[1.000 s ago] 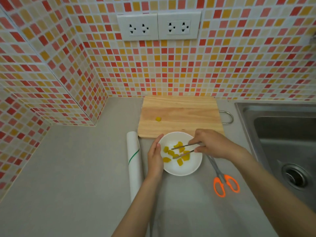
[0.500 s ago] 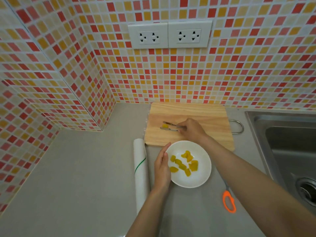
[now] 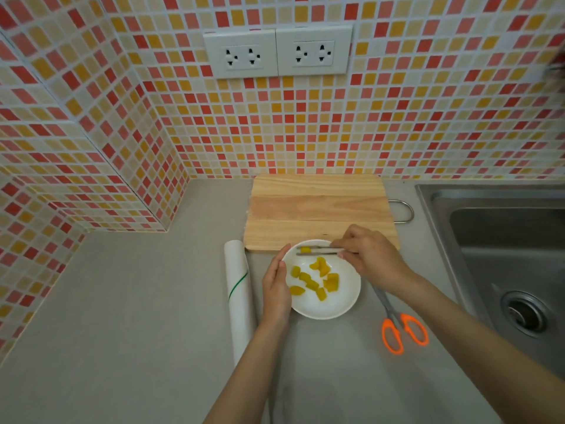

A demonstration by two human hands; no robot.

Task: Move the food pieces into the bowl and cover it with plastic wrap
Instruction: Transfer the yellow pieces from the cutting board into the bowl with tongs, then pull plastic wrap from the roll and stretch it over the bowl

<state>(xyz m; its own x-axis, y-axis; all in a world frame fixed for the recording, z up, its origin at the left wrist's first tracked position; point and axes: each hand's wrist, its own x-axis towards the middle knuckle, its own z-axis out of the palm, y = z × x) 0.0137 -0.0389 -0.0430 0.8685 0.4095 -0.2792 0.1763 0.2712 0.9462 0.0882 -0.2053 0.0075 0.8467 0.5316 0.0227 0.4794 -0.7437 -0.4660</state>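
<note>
one yellow piece [image 3: 304, 249] in right hand [image 3: 371, 257]'s two gripped chopsticks [image 3: 321, 251]; left hand [image 3: 276, 286] open-fingered against one bowl [image 3: 339, 306]

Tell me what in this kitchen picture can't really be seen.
All in the head view:
- Scissors: blade tips hidden under the right hand.
- Plastic wrap roll: near end hidden behind the left forearm.
- Sink: cut off by the right edge.
- Bowl: left rim covered by the left hand.

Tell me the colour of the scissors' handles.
Bright orange. The scissors lie on the counter right of the bowl, clearest in the head view.
</note>
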